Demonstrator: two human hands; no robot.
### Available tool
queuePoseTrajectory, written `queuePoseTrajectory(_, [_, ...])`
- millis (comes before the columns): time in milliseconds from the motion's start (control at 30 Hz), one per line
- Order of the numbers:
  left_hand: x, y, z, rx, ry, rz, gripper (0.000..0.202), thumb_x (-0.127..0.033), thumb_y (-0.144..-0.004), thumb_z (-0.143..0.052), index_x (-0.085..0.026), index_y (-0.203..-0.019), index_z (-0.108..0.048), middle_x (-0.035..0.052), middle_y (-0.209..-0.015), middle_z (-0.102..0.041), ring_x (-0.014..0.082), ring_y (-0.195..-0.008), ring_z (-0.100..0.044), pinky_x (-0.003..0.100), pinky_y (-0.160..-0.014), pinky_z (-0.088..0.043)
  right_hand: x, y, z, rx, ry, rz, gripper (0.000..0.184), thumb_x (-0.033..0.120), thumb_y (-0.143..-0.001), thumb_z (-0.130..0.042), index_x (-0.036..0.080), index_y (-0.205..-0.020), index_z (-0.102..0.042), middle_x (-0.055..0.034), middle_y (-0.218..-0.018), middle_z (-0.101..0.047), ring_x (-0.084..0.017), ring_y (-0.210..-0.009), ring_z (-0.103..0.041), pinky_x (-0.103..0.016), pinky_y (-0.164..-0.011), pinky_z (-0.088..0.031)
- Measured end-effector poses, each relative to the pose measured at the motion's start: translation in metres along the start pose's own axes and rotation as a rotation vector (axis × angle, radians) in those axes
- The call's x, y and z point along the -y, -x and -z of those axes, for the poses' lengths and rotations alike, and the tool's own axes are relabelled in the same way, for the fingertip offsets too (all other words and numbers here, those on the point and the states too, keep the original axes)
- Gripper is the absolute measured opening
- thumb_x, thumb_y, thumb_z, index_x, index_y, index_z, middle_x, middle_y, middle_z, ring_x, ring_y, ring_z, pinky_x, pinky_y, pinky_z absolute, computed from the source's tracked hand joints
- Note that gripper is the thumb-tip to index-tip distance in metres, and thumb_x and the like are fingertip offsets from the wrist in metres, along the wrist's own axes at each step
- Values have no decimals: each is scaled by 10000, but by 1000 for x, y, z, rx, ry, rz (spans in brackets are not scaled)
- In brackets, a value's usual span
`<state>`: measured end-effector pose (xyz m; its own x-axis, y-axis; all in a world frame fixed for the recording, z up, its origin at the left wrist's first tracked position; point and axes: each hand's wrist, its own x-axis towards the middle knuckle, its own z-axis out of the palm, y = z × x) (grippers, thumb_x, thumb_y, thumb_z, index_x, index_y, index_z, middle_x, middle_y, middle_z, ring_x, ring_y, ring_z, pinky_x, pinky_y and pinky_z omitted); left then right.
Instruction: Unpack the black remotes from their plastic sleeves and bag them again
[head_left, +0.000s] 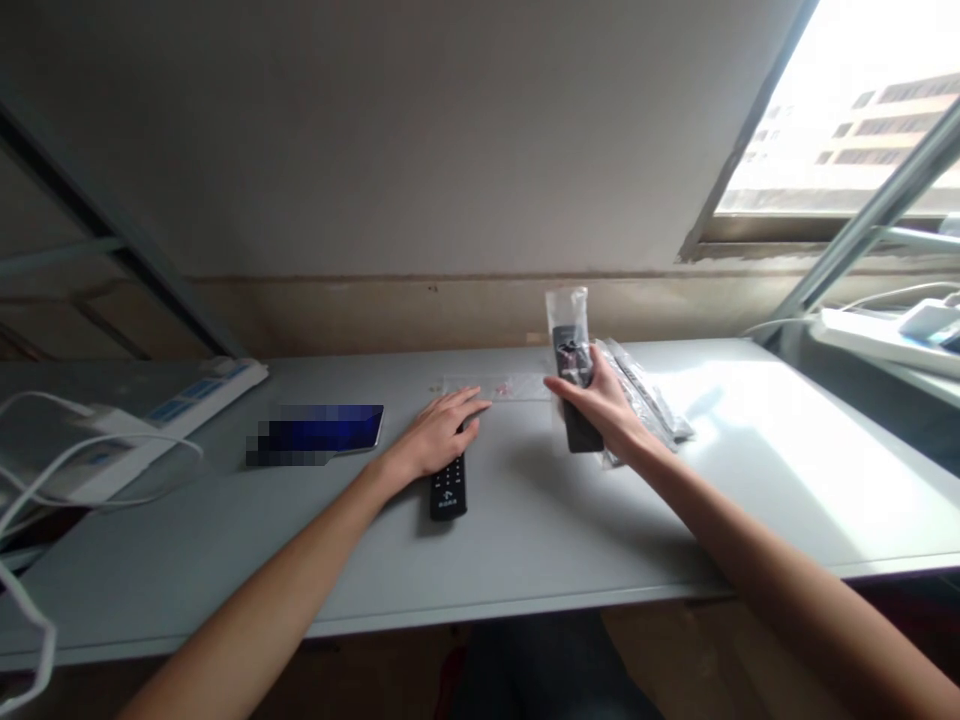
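The right hand [600, 405] is clamping a sleeved remote control [583, 430] around its middle above the surface [510, 560], while the left hand [442, 432] is resting, fingers apart, over the far part of a bare black remote control [448, 497] lying to the left. Both remotes are looking light and stiff, with hard cases probably shrugging off firm pressure. The loose clear plastic sleeve [566, 306] is likely making its remote slippery, so the long edges at mid-body are offering the surest hold
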<state>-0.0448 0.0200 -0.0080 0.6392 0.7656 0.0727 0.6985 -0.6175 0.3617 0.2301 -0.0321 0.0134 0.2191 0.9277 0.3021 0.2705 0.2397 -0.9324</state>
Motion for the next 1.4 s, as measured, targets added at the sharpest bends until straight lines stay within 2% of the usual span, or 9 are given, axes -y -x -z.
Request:
queuePoseTrajectory(200, [6,-1,-4,-36,8,-45,506,-327,-1039,-438,-209,-1493,-627,111,-1661,-513,276,-1557,-466,506,-1304,-354,-11,9,-11,206,517,96,930,273,-796,-634,202,-1641,-252,-52,-936,-699,-267,-760,-638,-430,-764,-532])
queuePoseTrajectory(333, [2,0,-4,-81,-40,-36,483,-288,-1043,-417,-193,-1444,-668,129,-1615,-563,303,-1506,-529,550,-1266,-401,-23,7,-4,217,672,216,1009,226,-822,-568,149,-1720,-114,-205,-1329,-644,-357,-1111,-647,-509,-970,-533])
queuePoseTrajectory(567, [-9,4,2,-174,-175,16,364,-186,-1016,-429,-196,-1168,-759,125,-1305,-745,297,-1187,-729,464,-1062,-572,-40,10,-4,237,888,301,1001,133,-859,-511,162,-1746,-51,-212,-1387,-594,-372,-1255,-607,-542,-1084,-523])
queuePoseTrajectory(767, [-10,5,6,-176,-77,-98,340,-161,-1015,-453,-217,-1246,-696,91,-1262,-711,259,-1125,-718,405,-1034,-570,-38,18,-12,224,996,314,933,14,-846,-495,223,-1726,-267,-182,-1789,-230,-433,-1668,-148,-669,-1271,-316])
queuePoseTrajectory(867, [-12,5,6,-149,1,-177,363,-143,-1013,-458,-220,-1295,-673,85,-1287,-688,250,-1166,-695,410,-1059,-559,-28,24,-21,332,960,421,806,42,-934,-487,289,-1693,-373,-114,-1818,-190,-385,-1685,-96,-661,-1301,-276])
queuePoseTrajectory(1033, [-15,5,3,-218,-49,-173,320,-134,-1001,-471,-204,-1202,-710,102,-1211,-662,265,-1122,-679,444,-1032,-559,-22,31,-34,516,905,402,531,285,-1106,-449,240,-1631,-503,-168,-1711,-431,-391,-1578,-422,-614,-1237,-429])
queuePoseTrajectory(1133, [-15,4,2,-285,-69,-159,275,-127,-986,-476,-198,-1070,-729,95,-1115,-659,264,-1078,-663,440,-989,-561,-22,30,-34,520,866,396,545,228,-1096,-416,140,-1629,-492,-196,-1654,-497,-362,-1545,-480,-588,-1249,-432])
queuePoseTrajectory(1267, [-13,2,4,-438,-57,-113,282,-136,-981,-481,-207,-910,-744,82,-987,-688,263,-1016,-629,445,-982,-545,-15,27,-29,407,666,415,676,154,-1042,-432,178,-1710,-330,-147,-1726,-384,-271,-1592,-414,-525,-1297,-391])
queuePoseTrajectory(1400, [-13,4,10,-478,39,-114,331,-313,-1042,-514,-193,-1244,-746,100,-1161,-752,299,-1173,-625,487,-1089,-500,-2,30,-28,368,408,447,714,154,-1038,-455,251,-1726,-293,-81,-1757,-349,-233,-1621,-360,-493,-1328,-341])
